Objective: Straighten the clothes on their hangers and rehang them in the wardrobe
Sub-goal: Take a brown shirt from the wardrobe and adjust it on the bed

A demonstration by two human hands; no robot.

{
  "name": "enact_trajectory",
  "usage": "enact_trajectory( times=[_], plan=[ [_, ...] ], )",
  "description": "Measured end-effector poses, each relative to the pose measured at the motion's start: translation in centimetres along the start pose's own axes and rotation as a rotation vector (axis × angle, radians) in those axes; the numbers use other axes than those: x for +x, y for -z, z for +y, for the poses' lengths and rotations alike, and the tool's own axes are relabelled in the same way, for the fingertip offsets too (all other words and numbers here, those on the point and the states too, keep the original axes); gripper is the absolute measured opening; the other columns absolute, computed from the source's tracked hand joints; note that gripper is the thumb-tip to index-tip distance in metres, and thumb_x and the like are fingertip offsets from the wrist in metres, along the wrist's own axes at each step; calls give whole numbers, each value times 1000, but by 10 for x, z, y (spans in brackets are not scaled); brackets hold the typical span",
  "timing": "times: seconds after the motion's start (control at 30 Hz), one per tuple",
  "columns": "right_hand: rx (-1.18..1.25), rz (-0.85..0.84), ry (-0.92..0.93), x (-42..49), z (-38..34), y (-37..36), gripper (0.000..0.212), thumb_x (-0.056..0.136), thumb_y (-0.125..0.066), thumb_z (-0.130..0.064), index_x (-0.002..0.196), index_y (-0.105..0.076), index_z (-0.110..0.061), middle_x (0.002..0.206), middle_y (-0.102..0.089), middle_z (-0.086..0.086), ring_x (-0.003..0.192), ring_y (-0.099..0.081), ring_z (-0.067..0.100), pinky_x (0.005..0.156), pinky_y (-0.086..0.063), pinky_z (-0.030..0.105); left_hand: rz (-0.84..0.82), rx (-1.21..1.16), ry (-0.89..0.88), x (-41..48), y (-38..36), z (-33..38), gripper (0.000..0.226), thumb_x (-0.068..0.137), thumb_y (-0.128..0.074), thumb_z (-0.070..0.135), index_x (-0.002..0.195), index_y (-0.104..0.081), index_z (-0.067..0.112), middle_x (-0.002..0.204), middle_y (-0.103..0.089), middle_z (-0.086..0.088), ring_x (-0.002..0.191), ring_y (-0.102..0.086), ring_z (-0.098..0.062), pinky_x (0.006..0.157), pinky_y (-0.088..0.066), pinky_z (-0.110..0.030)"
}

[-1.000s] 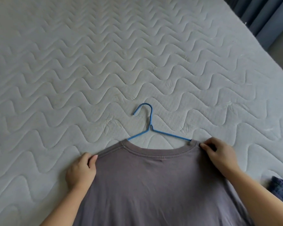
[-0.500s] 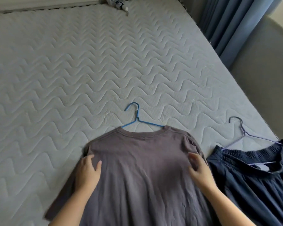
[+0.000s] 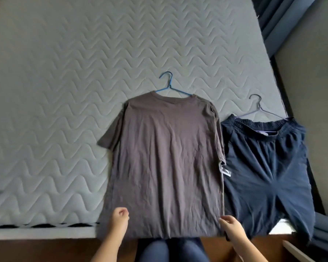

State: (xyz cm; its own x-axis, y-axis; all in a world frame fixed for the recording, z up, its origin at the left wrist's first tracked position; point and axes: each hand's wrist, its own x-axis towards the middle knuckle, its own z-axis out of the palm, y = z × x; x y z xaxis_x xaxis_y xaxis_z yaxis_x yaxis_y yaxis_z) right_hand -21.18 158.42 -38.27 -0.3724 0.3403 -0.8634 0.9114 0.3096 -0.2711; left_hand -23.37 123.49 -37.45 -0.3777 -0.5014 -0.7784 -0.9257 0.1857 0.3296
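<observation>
Nearest, the left hand and right hand sit at the hem of the tee, each grip pinched on a bottom corner. The tee runs lengthwise straight away from both grips, flat on the bed, neck at the far end on a blue hanger. Either hand is equally near the hem; the hook lies well beyond both. Right of the tee lie navy shorts on a grey hanger. Count: two garments, two hangers, two hands.
</observation>
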Motion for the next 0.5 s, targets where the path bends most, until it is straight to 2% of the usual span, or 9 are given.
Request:
enact_trajectory(
  times=[0.03, 0.07, 0.13, 0.17, 0.23, 0.3, 0.33, 0.4, 0.5],
  plan=[
    [-34, -27, -21, -9, 9, 5, 27, 76, -67, -20, 93, -64, 0, 60, -57, 1, 44, -51, 4, 40, -36, 11, -20, 28, 49, -9, 10, -22, 14, 90, -47, 7, 79, -55, 10, 79, -62, -16, 83, -63, -34, 75, -44, -34],
    [-67, -49, -34, -20, 14, 10, 28, 74, -67, -21, 89, -66, 3, 56, -54, 0, 46, -48, 8, 41, -36, 13, -40, 71, 81, -18, 21, -42, 13, 90, -47, 9, 81, -57, 8, 78, -63, -15, 82, -65, -33, 73, -44, -33],
    [-87, -74, -28, -40, 18, 21, 14, 83, -62, -14, 73, -63, -4, 61, -55, 6, 56, -46, 17, 43, -35, 19, -53, 172, 101, -37, 40, -69, 20, 90, -47, 13, 73, -57, 11, 76, -65, -12, 80, -66, -31, 71, -47, -32],
    [-89, -60, -28, -46, 20, 28, 18, 87, -57, -9, 69, -58, -7, 70, -56, 9, 62, -48, 21, 46, -32, 20, -53, 184, 109, -47, 47, -80, 24, 90, -46, 13, 68, -55, 13, 73, -64, -11, 77, -65, -30, 71, -47, -31],
    [-93, -29, -4, -53, 24, 38, 12, 90, -51, -5, 80, -59, -4, 82, -59, 13, 73, -52, 24, 52, -31, 22, -62, 138, 125, -62, 54, -95, 30, 92, -44, 11, 63, -51, 12, 66, -59, -9, 69, -59, -26, 67, -42, -28],
    [-79, -3, 31, -61, 27, 44, 15, 89, -52, -3, 100, -61, 2, 81, -61, 15, 70, -55, 27, 55, -36, 27, -63, 99, 132, -71, 56, -106, 31, 92, -43, 10, 62, -49, 11, 63, -55, -7, 65, -55, -23, 62, -38, -26],
    [-87, -2, 49, -68, 29, 44, 17, 89, -52, -3, 103, -59, 2, 78, -61, 15, 66, -54, 27, 55, -36, 28, -81, 90, 124, -75, 56, -110, 31, 92, -43, 10, 61, -49, 11, 63, -54, -7, 65, -54, -23, 61, -38, -26],
    [-126, 14, 55, -83, 34, 40, 9, 90, -50, -4, 96, -57, -5, 82, -60, 15, 62, -52, 23, 54, -31, 26, -128, 79, 70, -81, 58, -114, 29, 91, -43, 10, 63, -51, 11, 67, -56, -8, 69, -55, -23, 66, -40, -27],
    [-190, 47, 81, -112, 41, 20, 9, 91, -48, -6, 85, -54, -8, 84, -58, 14, 58, -50, 20, 53, -23, 23, -206, 99, -74, -91, 70, -121, 19, 91, -41, 16, 78, -54, 13, 81, -60, -7, 76, -58, -24, 76, -44, -28]
  ],
)
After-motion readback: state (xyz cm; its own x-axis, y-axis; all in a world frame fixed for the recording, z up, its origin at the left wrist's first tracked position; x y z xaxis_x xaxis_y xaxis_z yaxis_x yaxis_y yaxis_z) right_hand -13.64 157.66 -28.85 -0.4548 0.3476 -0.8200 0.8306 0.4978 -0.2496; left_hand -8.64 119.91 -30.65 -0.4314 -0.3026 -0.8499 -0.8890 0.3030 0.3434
